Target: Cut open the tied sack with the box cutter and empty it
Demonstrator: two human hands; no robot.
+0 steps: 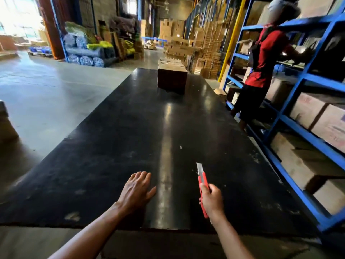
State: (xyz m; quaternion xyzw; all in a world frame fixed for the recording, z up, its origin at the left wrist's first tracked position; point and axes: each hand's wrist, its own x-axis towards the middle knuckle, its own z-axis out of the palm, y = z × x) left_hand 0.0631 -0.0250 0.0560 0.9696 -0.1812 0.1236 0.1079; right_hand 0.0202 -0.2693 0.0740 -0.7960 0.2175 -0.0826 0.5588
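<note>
My right hand (211,200) grips a red box cutter (203,181) over the near end of the long black table (130,128). Its metal blade is extended and points away from me. My left hand (137,189) hovers flat, fingers straight, just above the table surface to the left of the cutter, holding nothing. No tied sack is in view.
A brown cardboard box (172,75) stands at the table's far end. Blue shelving (302,113) loaded with cartons runs along the right side, where a person in a red shirt (261,58) stands. Concrete floor (46,90) lies on the left, and stacked cartons (203,43) stand at the back.
</note>
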